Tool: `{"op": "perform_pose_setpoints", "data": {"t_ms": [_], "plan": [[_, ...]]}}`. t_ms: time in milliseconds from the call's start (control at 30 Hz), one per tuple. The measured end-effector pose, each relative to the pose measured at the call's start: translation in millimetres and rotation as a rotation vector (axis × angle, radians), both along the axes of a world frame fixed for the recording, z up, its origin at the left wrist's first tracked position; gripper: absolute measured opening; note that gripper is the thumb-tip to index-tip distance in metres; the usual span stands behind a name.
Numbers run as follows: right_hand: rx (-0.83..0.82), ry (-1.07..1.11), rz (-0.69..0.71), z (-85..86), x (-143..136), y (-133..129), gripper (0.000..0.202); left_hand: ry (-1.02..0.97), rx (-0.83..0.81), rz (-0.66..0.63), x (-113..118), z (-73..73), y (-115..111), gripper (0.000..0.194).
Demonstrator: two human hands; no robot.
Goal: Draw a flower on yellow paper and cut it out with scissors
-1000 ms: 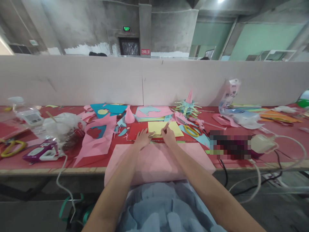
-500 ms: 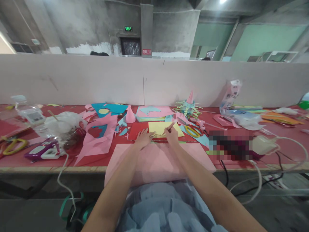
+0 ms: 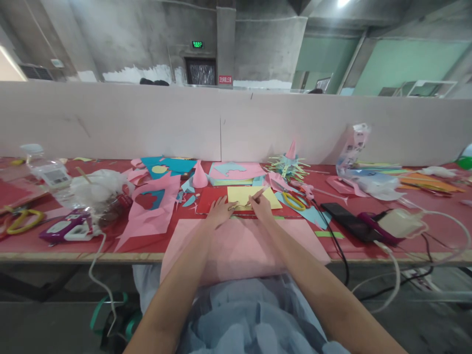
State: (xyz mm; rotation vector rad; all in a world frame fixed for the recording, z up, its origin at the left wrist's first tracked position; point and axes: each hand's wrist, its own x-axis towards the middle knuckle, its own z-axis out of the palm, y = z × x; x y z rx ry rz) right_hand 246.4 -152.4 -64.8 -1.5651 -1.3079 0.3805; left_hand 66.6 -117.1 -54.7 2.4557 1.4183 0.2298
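A yellow sheet of paper (image 3: pixel 239 194) lies partly over a red sheet (image 3: pixel 211 197) in front of me. My left hand (image 3: pixel 220 211) rests with fingers stretched out on the red sheet, its fingertips reaching the yellow paper's lower left. In my right hand (image 3: pixel 261 205) is a slim pen (image 3: pixel 262 191), pinched with its lower end at the yellow paper. A thin dark line seems to run between the hands, too small to make out. Beneath my forearms a large pink sheet (image 3: pixel 243 246) hangs over the table edge.
Yellow-handled scissors (image 3: pixel 295 201) lie right of the yellow paper. Behind are a pink paper cone (image 3: pixel 199 175) and a spiky paper piece (image 3: pixel 288 166). Cut pink paper (image 3: pixel 158 216) and a purple-white device (image 3: pixel 70 228) lie left; a black phone (image 3: pixel 348 221) and cables lie right.
My right hand and the pen have shifted very slightly left over the yellow paper. My left hand keeps its place.
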Motion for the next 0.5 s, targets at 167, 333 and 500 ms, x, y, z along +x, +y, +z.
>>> {"op": "perform_pose_setpoints", "data": {"t_ms": [167,333,500], "plan": [[0.006,-0.023,0.017,-0.2,-1,0,0.031,-0.046,0.039,0.0,0,-2.8,3,0.039],[0.01,-0.057,0.004,0.0,-1,0,0.029,-0.217,0.156,-0.001,7,-0.4,0,0.034],[0.015,-0.062,0.007,1.7,-2,-2,0.031,-0.127,0.102,-0.04,11,-3.2,-3,0.04]]}}
